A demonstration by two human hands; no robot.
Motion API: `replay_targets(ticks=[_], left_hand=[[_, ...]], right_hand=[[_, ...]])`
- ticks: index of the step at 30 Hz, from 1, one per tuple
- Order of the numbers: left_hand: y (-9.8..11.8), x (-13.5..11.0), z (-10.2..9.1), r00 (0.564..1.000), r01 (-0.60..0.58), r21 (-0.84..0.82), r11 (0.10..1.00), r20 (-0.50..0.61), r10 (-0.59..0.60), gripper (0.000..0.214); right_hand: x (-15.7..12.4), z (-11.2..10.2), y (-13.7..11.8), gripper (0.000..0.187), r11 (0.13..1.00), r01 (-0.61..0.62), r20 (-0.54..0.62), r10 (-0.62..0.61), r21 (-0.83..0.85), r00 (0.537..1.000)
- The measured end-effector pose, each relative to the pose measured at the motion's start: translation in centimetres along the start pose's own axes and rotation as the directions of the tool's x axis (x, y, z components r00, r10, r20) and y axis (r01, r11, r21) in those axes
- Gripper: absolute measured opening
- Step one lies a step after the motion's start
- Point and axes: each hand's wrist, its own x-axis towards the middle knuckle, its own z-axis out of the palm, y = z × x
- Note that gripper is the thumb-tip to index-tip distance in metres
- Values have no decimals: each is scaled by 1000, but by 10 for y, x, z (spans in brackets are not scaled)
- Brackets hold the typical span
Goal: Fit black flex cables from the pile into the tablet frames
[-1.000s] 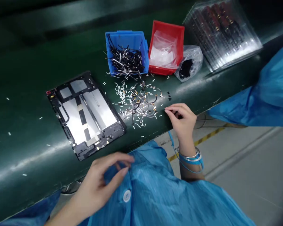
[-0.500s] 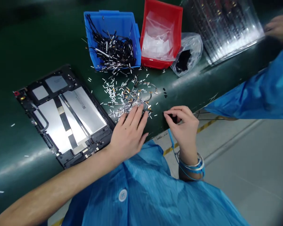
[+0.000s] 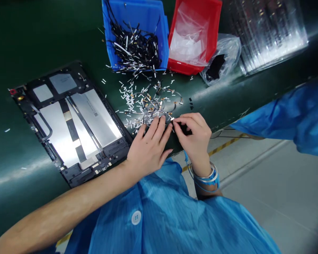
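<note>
Several thin cables were tangled just beyond the fingertips of the left hand, which was laid palm down with its fingers loosely spread over their near edge; nothing was seen to be gripped by it. By the right hand, just to its right, thumb and forefinger were brought nearly together beside a white plug; whether anything was pinched between them could not be told. Because the cables were looped over one another, neighbours could be dragged along if one were drawn away, and a plug could be strained if pulled by its wire. Loose white strips, scattered beyond and to the left of the left fingertips, could be swept about or picked up by the skin. The opened tablet was placed to the left of the left hand, its near edge overlapped in view by the forearm; whether contact was made could not be told, but bare parts could be scraped if the arm were slid across. Small black bits, just beyond the right hand, could be scattered by its knuckles.
</note>
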Motion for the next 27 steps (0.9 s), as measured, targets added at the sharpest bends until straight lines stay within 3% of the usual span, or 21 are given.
replay_targets(ticks=[5, 17, 27], left_hand=[[0, 0, 0, 1000, -3, -3, 1000, 8, 3, 59], [0, -1, 0, 1000, -7, 53, 999, -22, 8, 58], [-1, 0, 1, 1000, -13, 27, 1000, -13, 13, 58]], right_hand=[[-3, -1, 0, 13, 1000, 11, 7, -11, -3, 1000], [-1, -1, -1, 10, 995, -96, -15, 96, 36, 995], [-5, -2, 0, 13, 994, 103, -27, -104, -40, 994]])
